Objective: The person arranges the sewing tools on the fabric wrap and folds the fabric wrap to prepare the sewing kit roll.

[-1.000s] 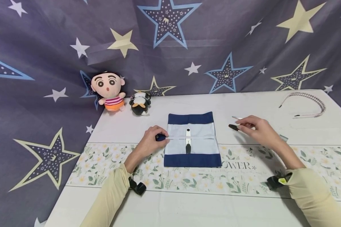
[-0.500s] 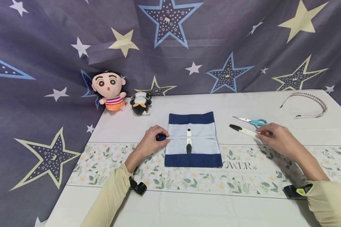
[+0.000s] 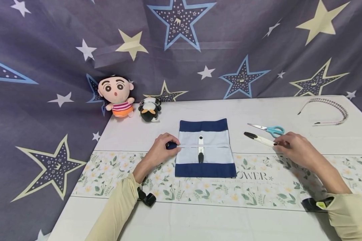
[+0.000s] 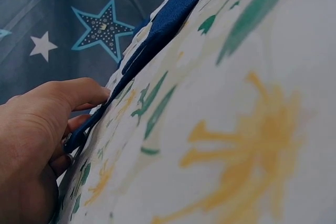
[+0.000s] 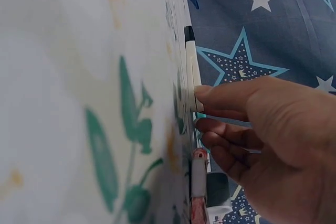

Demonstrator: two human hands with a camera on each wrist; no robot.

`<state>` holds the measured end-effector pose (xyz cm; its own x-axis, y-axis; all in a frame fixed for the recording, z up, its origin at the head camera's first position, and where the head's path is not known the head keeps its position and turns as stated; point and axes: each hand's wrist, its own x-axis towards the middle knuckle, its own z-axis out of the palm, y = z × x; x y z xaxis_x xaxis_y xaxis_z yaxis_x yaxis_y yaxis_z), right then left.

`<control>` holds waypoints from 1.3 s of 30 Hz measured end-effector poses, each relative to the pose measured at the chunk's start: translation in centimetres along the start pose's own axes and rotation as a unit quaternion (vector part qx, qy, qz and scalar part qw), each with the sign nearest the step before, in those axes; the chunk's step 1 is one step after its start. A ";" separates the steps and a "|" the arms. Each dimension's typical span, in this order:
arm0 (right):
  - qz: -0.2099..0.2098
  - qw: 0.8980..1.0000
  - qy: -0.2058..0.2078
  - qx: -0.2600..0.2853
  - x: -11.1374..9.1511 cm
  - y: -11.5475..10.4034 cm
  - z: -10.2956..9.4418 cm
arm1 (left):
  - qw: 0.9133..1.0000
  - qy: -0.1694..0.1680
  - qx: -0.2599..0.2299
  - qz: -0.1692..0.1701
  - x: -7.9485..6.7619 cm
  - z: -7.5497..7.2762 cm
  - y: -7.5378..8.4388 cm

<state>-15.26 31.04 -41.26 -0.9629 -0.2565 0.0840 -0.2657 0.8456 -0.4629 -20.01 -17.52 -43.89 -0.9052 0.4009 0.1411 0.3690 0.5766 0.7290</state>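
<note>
A cloth case (image 3: 215,139), light blue inside with navy bands at top and bottom, lies spread on the table. A pale strip runs across its middle. On it lies a slim white tool (image 3: 201,150) with a black end; whether it passes under the strip is unclear. My left hand (image 3: 162,147) pinches the navy piece (image 3: 171,145) at the case's left edge. To the right, a white marker (image 3: 262,139) with a black cap lies slanted; the thumb and finger of my right hand (image 3: 294,149) pinch its right end. Beyond it are scissors (image 3: 273,129) with turquoise handles.
Two plush toys stand at the back left: a doll (image 3: 117,97) and a penguin (image 3: 149,109). A headband (image 3: 339,110) lies at the back right. Near the right hand, the right wrist view shows a red-and-white item (image 5: 199,184) and a dark cylinder (image 5: 218,191).
My right hand has drawn back rightward from the marker and scissors to the marker's right end, uncovering the scissors. The left hand keeps its hold on the case's edge.
</note>
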 end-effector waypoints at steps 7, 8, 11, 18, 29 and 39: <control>-0.006 1.000 0.010 -0.010 -0.1 -0.1 0.1 | 1.000 0.000 0.000 -0.002 0.0 0.0 0.0; -0.008 1.000 0.012 -0.011 -0.1 -0.1 0.1 | 1.000 0.001 0.000 -0.003 0.0 0.0 0.1; -0.014 1.000 0.015 -0.011 -0.1 0.0 0.1 | 1.000 0.001 0.002 -0.004 0.0 -0.1 0.1; -0.022 0.999 0.027 -0.020 -0.1 0.1 0.3 | 1.000 0.002 0.004 -0.004 0.0 -0.1 0.1; -0.036 0.996 0.084 0.008 -0.3 -0.1 0.3 | 1.000 0.000 0.006 -0.004 0.1 -0.1 0.1; -0.015 0.993 0.096 0.067 -0.3 -0.2 0.2 | 1.000 -0.001 0.002 -0.004 0.0 -0.1 0.2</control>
<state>-14.93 30.88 -41.41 -0.9496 -0.1760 0.2593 -0.2977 0.7655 -0.5705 -19.93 -17.49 -43.70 -0.9075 0.3982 0.1335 0.3627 0.5828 0.7272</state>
